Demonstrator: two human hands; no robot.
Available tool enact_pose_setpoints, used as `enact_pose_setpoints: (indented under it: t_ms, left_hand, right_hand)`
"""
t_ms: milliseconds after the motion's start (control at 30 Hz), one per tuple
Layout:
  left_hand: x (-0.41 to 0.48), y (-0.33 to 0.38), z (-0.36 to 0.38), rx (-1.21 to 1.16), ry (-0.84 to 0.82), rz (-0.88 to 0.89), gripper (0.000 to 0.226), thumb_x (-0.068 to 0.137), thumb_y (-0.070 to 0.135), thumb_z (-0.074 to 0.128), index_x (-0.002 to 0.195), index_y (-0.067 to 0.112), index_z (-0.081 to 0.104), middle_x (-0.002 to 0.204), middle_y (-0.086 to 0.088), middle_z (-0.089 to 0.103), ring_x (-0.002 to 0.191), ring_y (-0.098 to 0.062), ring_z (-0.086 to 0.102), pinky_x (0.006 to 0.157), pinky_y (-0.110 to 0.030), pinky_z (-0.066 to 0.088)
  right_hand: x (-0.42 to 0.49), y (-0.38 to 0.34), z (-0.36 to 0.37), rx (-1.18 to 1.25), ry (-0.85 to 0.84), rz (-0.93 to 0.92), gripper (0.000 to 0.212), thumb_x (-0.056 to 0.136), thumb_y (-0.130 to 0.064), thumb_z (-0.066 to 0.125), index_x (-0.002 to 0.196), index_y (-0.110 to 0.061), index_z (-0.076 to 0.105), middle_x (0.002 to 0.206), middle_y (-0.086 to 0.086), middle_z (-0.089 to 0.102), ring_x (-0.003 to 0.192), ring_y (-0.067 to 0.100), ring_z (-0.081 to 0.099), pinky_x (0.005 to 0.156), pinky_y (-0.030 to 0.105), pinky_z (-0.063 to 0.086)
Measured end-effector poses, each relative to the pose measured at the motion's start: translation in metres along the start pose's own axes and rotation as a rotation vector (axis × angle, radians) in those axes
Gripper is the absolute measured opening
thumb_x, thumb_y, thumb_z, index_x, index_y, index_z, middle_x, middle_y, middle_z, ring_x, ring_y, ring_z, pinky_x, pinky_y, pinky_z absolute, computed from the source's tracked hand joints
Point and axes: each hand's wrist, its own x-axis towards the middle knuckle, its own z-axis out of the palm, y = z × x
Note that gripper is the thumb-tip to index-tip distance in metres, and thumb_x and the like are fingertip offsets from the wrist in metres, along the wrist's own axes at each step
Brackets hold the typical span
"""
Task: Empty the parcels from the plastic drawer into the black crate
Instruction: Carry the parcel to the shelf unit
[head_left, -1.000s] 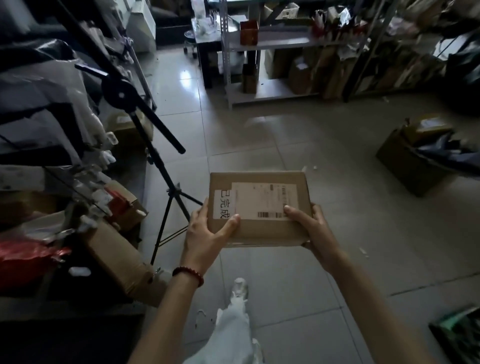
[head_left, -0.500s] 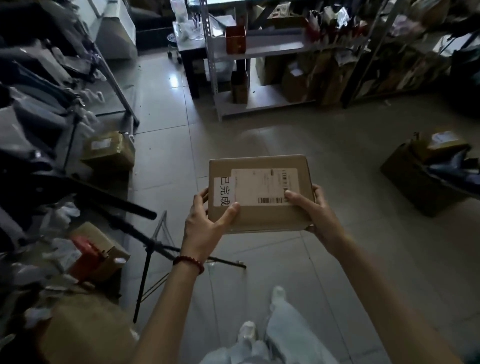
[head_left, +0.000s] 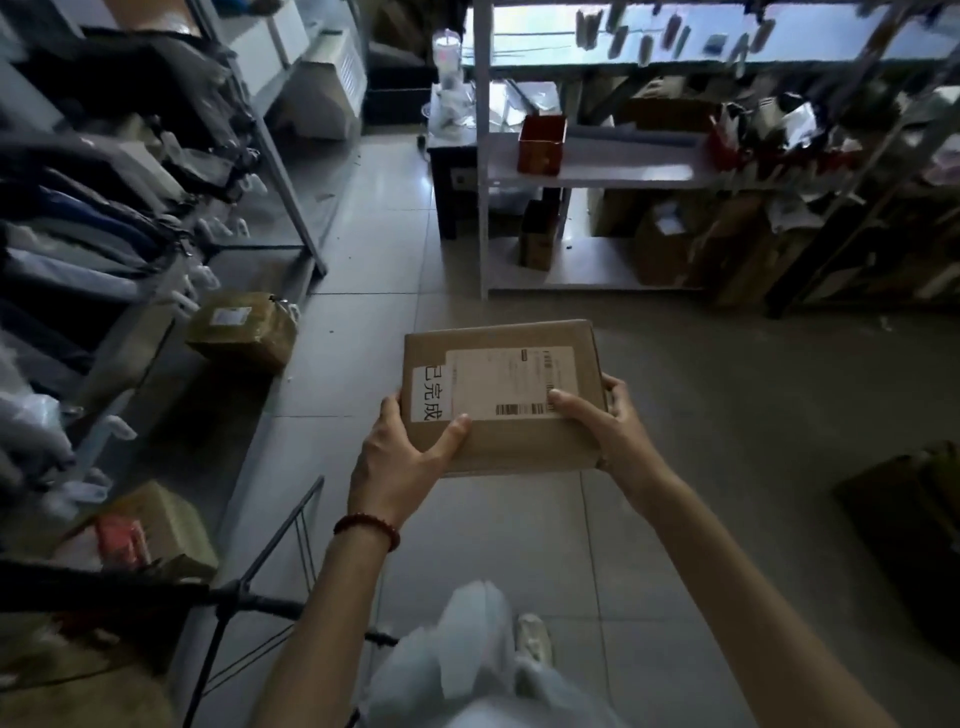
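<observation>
A flat cardboard parcel (head_left: 519, 447) with a white shipping label is held level in front of me, above the tiled floor. My left hand (head_left: 400, 457) grips its near left corner, thumb on top. My right hand (head_left: 602, 421) grips its right edge, thumb resting on the label. Neither the plastic drawer nor the black crate is in view.
A tripod (head_left: 249, 608) stands at my lower left. Racks of bagged clothes (head_left: 78, 249) and cardboard boxes (head_left: 241, 330) line the left. A metal shelf unit (head_left: 587, 176) with boxes stands ahead. A dark open box (head_left: 914, 525) sits on the floor at right.
I have walked forward with the parcel in both hands. The tripod has slid back to my lower left, and the shelf unit ahead is closer.
</observation>
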Motion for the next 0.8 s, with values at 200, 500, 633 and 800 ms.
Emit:
enact_pose_setpoints:
  t_ms: [200,500,633,800]
  left_hand:
    - [0.080,0.024,0.008,-0.009,0.077,-0.039,0.088,0.069,0.065,0.065,0.141,0.023,0.036,0.130,0.001,0.055,0.117,-0.017,0.053,0.096,-0.042,0.051]
    - [0.251,0.026,-0.013,-0.191,0.172,-0.099,0.060,0.075,0.047,0.073,0.126,0.037,0.043,0.107,0.022,0.057,0.099,0.002,0.057,0.074,-0.014,0.050]
    - [0.338,0.044,-0.044,-0.232,0.196,-0.051,0.064,0.071,0.052,0.072,0.127,0.039,0.044,0.107,0.026,0.057,0.099,0.007,0.055,0.075,-0.017,0.051]
    - [0.440,0.056,-0.049,-0.309,0.278,-0.050,0.058,0.076,0.043,0.073,0.126,0.037,0.044,0.118,0.014,0.058,0.107,-0.005,0.057,0.087,-0.030,0.053]
  right_hand:
    - [0.099,-0.034,-0.001,-0.016,-0.082,0.010,0.081,0.070,-0.045,0.077,0.137,-0.033,0.034,0.117,-0.004,0.061,0.100,0.014,0.066,0.084,0.036,0.056]
    - [0.282,-0.085,0.053,-0.038,-0.189,0.090,0.089,0.057,-0.058,0.078,0.133,-0.037,0.037,0.112,-0.005,0.066,0.089,0.011,0.070,0.061,0.027,0.055]
    - [0.358,-0.123,0.082,-0.040,-0.212,0.050,0.087,0.062,-0.057,0.076,0.135,-0.036,0.035,0.118,-0.003,0.064,0.097,0.015,0.067,0.067,0.032,0.056]
    - [0.445,-0.170,0.105,-0.094,-0.251,-0.041,0.086,0.064,-0.056,0.076,0.136,-0.036,0.034,0.119,-0.004,0.063,0.099,0.012,0.068,0.082,0.035,0.058]
